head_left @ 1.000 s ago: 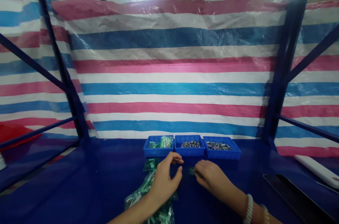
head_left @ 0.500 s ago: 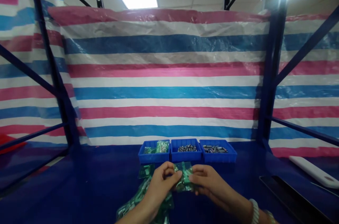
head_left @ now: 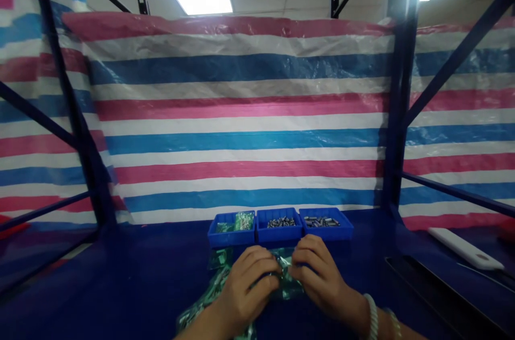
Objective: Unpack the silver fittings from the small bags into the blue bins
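My left hand (head_left: 251,282) and my right hand (head_left: 318,273) are closed on opposite sides of a small green-tinted clear plastic bag (head_left: 288,287) above the blue surface. Fingers cover much of the bag, and its contents are hard to make out now. Beside and partly under my left forearm lies a pile of similar green bags (head_left: 203,301) with small metal parts inside. Another green bag (head_left: 220,258) rests at the pile's far end. A bracelet circles my right wrist.
Beyond my hands stand three blue bins: the left bin (head_left: 231,240) has green bags, the middle bin (head_left: 279,235) short metal pieces, the right bin (head_left: 330,234) longer metal pieces. To the right lie a white device (head_left: 462,248) and a dark flat object (head_left: 438,289). Blue rack posts (head_left: 396,93) flank the surface.
My fingers have shifted on the bag: both hands now curl over its upper edge, hiding more of it. The whole view has turned slightly to the right.
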Demonstrator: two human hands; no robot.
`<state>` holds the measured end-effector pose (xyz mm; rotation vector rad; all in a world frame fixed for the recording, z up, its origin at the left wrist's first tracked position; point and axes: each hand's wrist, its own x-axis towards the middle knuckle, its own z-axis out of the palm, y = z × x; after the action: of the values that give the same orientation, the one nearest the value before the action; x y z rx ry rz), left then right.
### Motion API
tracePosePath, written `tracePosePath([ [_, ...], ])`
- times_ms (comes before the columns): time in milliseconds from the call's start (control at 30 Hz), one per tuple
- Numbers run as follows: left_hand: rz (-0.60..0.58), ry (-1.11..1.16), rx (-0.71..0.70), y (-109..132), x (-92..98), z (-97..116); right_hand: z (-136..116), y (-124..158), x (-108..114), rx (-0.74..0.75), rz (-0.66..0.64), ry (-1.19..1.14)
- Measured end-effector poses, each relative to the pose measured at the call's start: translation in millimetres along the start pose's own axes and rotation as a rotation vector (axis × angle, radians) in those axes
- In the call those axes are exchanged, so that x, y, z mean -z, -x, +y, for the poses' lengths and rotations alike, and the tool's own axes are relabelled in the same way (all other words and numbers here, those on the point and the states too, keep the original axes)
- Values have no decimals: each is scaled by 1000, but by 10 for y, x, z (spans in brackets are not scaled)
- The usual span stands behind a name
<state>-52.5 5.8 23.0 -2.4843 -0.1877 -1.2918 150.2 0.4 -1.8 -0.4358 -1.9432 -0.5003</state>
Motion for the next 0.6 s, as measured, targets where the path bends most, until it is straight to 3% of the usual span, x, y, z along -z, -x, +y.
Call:
tracePosePath([
  [200,-61,-73,-99,27,-10,-18,23,56,-56,27,-4,45],
  [300,3,-129,-82,71,29,-106,57,128,-111,-67,-13,28],
  [333,46,-155,-12,79,70,-176,79,153,-130,-121,-3,24],
  [400,85,-240,277,78,203,-390,138,199,-163,-233,15,13],
  [433,56,-303,488,73,285,-532,172,217,-175,-285,23,9],
  [467,-43,-385,734,70,367,-690,204,231,-183,-332,31,5],
  [600,-283,-444,997,144,528,-1330,283,258,-186,-465,39,-55],
])
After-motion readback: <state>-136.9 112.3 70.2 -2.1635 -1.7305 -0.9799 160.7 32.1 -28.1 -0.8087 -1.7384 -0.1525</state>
